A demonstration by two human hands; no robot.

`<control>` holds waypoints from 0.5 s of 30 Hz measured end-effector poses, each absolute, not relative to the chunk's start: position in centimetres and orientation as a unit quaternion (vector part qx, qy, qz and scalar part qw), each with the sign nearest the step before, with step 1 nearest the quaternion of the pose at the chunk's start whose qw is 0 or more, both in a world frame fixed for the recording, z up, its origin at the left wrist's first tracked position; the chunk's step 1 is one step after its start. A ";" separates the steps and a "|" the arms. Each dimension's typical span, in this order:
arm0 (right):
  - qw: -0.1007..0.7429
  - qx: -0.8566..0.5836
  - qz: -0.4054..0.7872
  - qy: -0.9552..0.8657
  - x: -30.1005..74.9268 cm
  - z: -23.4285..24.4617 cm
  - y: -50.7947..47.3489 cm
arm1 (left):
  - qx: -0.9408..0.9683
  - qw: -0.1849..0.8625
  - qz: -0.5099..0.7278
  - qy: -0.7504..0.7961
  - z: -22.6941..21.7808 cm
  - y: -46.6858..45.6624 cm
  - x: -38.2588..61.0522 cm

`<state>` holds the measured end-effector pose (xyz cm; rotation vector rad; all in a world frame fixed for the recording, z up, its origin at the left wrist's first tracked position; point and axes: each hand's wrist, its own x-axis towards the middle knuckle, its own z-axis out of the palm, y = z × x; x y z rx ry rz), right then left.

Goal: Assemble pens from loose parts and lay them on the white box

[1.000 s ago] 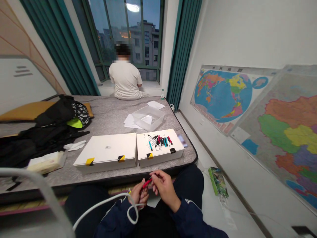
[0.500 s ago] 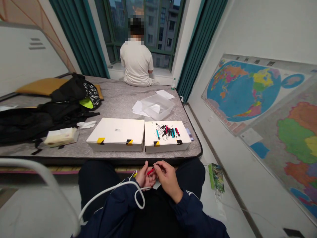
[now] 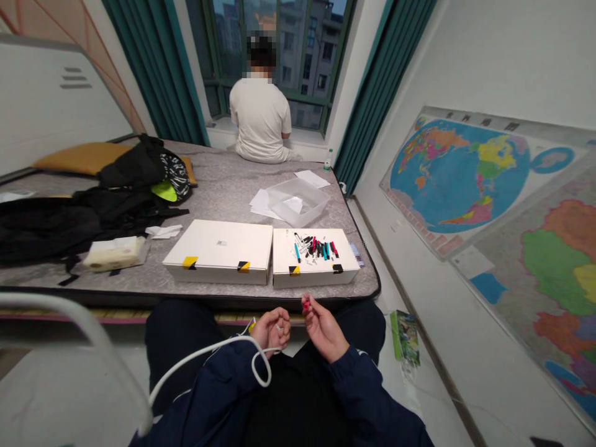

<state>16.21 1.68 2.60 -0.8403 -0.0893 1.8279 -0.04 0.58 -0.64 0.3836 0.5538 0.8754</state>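
My right hand (image 3: 326, 329) is raised over my lap, its thumb and fingertips pinched on a small red pen part (image 3: 306, 305), seen almost end-on. To its left, my left hand (image 3: 272, 330) is turned palm up with the fingers curled in. A small pale spot shows among those fingers, too small to name. The hands are apart. Beyond them, on the smaller white box (image 3: 284, 248), lies a pile of pen parts (image 3: 319, 248) in black, blue, red and clear.
A larger white box (image 3: 218, 248) adjoins the smaller one on the mattress (image 3: 218, 180). Behind are a clear plastic bin (image 3: 298, 205) and papers (image 3: 263, 202). Tissues (image 3: 116, 253) and a black backpack (image 3: 46, 230) lie left. A white cable (image 3: 200, 360) crosses my left arm. A person (image 3: 259, 118) sits at the window.
My hands have drawn apart. The right hand has moved up and right with the red pen part, which earlier lay between both hands. My left fingers have curled in.
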 end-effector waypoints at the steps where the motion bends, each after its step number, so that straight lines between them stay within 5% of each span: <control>1: 0.530 -0.343 0.775 -0.015 16.4 2.3 1.8 | 0.183 0.845 0.431 0.259 -0.6 0.5 -0.1; 7: 0.533 -0.355 0.766 -0.059 17.0 1.7 2.2 | 0.194 0.811 0.475 0.281 -0.5 0.4 0.2; 15: 0.608 -0.497 0.517 -0.343 20.6 1.8 10.1 | 0.203 0.811 0.444 0.323 -0.8 0.3 0.3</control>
